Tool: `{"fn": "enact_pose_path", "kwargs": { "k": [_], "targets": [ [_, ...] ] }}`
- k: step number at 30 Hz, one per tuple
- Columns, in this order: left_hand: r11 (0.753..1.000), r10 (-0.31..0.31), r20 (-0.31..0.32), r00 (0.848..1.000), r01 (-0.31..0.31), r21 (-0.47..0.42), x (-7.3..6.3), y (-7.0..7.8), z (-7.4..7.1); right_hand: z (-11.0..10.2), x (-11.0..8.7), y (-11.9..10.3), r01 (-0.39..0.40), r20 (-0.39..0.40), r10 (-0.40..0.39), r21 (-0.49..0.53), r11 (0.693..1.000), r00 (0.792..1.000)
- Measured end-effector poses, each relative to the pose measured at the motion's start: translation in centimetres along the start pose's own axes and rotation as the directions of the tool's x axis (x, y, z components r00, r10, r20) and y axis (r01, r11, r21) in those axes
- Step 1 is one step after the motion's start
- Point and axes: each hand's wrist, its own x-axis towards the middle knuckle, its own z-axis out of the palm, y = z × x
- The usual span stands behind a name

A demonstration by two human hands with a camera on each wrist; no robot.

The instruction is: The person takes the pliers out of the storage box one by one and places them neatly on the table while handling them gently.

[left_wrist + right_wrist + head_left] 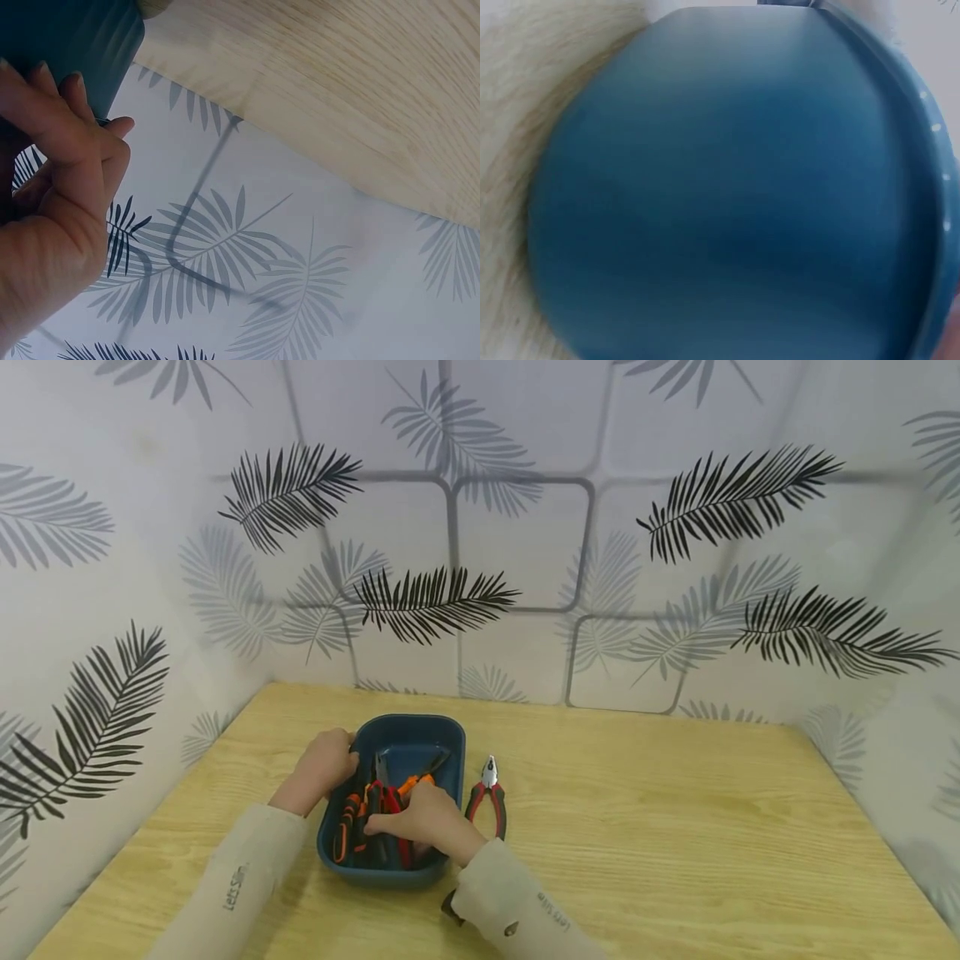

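A blue plastic bin (397, 878) stands on the table with several hand tools in it. My left hand (327, 766) grips the bin's left wall near the rim; in the left wrist view its fingers bend against the bin wall (82, 37). My right hand (427, 820) reaches over the right wall into the bin, thumb pointing left across the tools. Its fingertips are hidden, so a hold cannot be made out. Near it lie orange-handled pliers (415, 783), a red-handled tool (393, 802) and a black-and-orange tool (346, 828). The bin's outer wall (727, 180) fills the right wrist view.
Red-and-black combination pliers (490, 777) lie on the table just right of the bin, jaws pointing away. The wooden table (675, 827) extends to the right. A leaf-patterned wall (525, 652) borders its far edge.
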Motion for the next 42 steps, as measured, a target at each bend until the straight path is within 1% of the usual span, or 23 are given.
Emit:
{"fn": "enact_pose_path", "kwargs": {
  "k": [4, 7, 12, 14, 18, 21, 24, 25, 28, 30, 32, 34, 35, 36, 37, 39, 40, 42],
  "targets": [
    [1.000, 0.022, -0.008, 1.000, -0.022, -0.003, 0.1, 0.0, 0.0, -0.6, 0.0, 0.0, -0.005, 0.030, 0.003, 0.078, 0.997, 1.000],
    [1.000, 0.027, -0.017, 0.999, -0.027, 0.006, 0.2, 0.0, -0.2, -1.2, -0.1, -0.2, -0.002, 0.058, -0.007, 0.152, 0.988, 0.998],
    [0.999, 0.023, -0.032, 0.999, -0.023, 0.028, 0.2, -0.1, -0.4, -2.0, -0.4, -0.4, -0.023, 0.112, -0.012, 0.303, 0.953, 0.994],
    [0.999, 0.022, -0.027, 0.999, -0.021, 0.031, 0.2, 0.0, -0.4, -2.2, -0.6, -0.4, -0.039, 0.129, -0.007, 0.348, 0.937, 0.992],
    [0.999, 0.019, -0.013, 1.000, -0.019, 0.031, 0.2, -0.1, -0.2, -2.5, -0.7, -0.2, -0.073, 0.163, 0.007, 0.405, 0.911, 0.987],
    [0.999, 0.024, -0.015, 1.000, -0.023, 0.035, 0.2, -0.1, -0.1, -2.7, -0.8, 0.0, -0.126, 0.223, 0.016, 0.489, 0.863, 0.975],
    [0.998, 0.034, -0.022, 0.999, -0.033, 0.048, 0.2, -0.2, -0.1, -2.8, -0.9, 0.1, -0.181, 0.290, 0.008, 0.573, 0.799, 0.957],
    [0.998, 0.038, -0.024, 0.999, -0.036, 0.052, 0.2, -0.2, -0.1, -2.8, -0.9, 0.1, -0.194, 0.307, 0.004, 0.591, 0.783, 0.952],
    [0.997, 0.056, -0.036, 0.998, -0.053, 0.063, 0.2, -0.3, 0.0, -2.8, -1.1, 0.2, -0.210, 0.332, -0.012, 0.624, 0.753, 0.943],
    [0.996, 0.066, -0.043, 0.997, -0.063, 0.068, 0.2, -0.4, 0.1, -2.7, -1.2, 0.3, -0.226, 0.343, -0.016, 0.652, 0.724, 0.939],
    [0.996, 0.066, -0.042, 0.997, -0.063, 0.067, 0.2, -0.3, 0.2, -2.7, -1.4, 0.3, -0.246, 0.362, -0.031, 0.691, 0.679, 0.932],
    [0.996, 0.057, -0.037, 0.998, -0.054, 0.067, 0.2, -0.3, 0.1, -2.7, -1.7, 0.3, -0.278, 0.392, -0.055, 0.736, 0.617, 0.918],
    [0.996, 0.053, -0.036, 0.998, -0.050, 0.069, 0.2, -0.2, 0.1, -2.8, -1.8, 0.3, -0.293, 0.408, -0.067, 0.751, 0.592, 0.910],
    [0.997, 0.049, -0.035, 0.998, -0.047, 0.068, 0.1, -0.2, 0.0, -2.8, -1.9, 0.2, -0.302, 0.418, -0.084, 0.766, 0.567, 0.904],
    [0.996, 0.049, -0.035, 0.998, -0.046, 0.070, 0.1, -0.2, 0.0, -2.9, -2.0, 0.1, -0.312, 0.430, -0.099, 0.775, 0.549, 0.897],
    [0.996, 0.049, -0.042, 0.998, -0.046, 0.074, 0.1, -0.2, -0.1, -3.0, -2.2, -0.2, -0.317, 0.444, -0.127, 0.785, 0.533, 0.887],
    [0.996, 0.048, -0.045, 0.998, -0.045, 0.073, 0.1, -0.2, -0.1, -3.1, -2.3, -0.3, -0.314, 0.445, -0.136, 0.786, 0.532, 0.885],
    [0.997, 0.048, -0.048, 0.998, -0.045, 0.065, 0.2, -0.1, -0.1, -3.3, -2.5, -0.6, -0.296, 0.426, -0.137, 0.792, 0.534, 0.894]
  ]
}}
